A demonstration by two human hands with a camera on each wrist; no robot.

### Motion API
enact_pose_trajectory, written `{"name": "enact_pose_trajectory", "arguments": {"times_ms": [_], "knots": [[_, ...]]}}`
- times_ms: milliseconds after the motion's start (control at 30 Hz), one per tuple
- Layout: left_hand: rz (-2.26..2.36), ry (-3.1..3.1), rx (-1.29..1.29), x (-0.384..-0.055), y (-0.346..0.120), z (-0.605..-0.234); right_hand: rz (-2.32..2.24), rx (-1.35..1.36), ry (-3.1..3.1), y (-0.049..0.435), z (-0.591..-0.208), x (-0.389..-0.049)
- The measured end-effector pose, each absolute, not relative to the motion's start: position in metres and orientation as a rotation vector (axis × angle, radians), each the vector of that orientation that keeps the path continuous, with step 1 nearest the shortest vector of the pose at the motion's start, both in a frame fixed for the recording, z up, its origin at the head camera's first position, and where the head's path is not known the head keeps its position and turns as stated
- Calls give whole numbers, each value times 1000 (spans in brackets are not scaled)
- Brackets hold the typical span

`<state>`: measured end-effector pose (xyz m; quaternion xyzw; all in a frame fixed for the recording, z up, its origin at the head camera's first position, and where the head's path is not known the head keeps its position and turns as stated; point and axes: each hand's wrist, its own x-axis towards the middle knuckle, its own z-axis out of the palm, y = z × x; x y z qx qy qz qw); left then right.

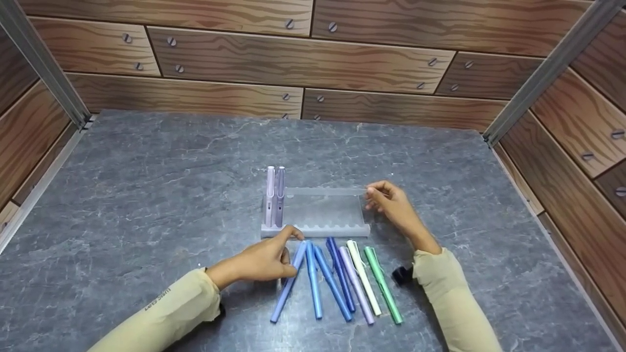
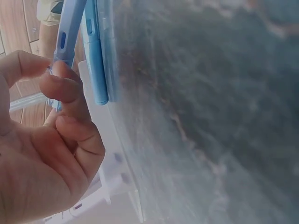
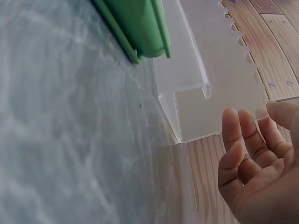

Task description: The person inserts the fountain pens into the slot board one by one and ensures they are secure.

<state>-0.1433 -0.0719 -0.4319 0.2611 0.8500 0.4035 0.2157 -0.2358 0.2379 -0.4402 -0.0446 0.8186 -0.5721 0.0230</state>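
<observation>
My left hand (image 1: 266, 259) pinches a periwinkle-blue pen (image 1: 281, 305), its index finger near the pen's upper end. In the left wrist view, thumb and fingertips (image 2: 63, 88) meet around this pen (image 2: 69, 32). Behind the pens, a frosted clear pen stand (image 1: 323, 208) with a notched front ledge holds two upright pens at its left end, one pale lilac (image 1: 270, 195) and one darker purple (image 1: 280, 198). My right hand (image 1: 393, 203) holds the stand's upper right corner between thumb and index finger; the other fingers (image 3: 254, 140) are loosely bent.
In front of the stand lie two mid-blue pens (image 1: 313, 283), a dark blue pen (image 1: 341, 276), a lilac pen (image 1: 357, 286), a cream pen (image 1: 364, 278) and a green pen (image 1: 384, 286). The grey marbled tabletop (image 1: 146, 186) is bounded by wood-patterned walls (image 1: 234, 54).
</observation>
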Motion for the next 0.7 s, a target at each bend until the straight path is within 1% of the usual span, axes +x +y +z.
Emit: {"name": "enact_pose_trajectory", "arguments": {"times_ms": [367,700], "knots": [[1190,2349,727,-152,-65,-416,-1794,-129,2511,239,-439,-235],[1546,2367,734,-154,-61,-410,-1767,-143,2533,238,-439,-234]]}}
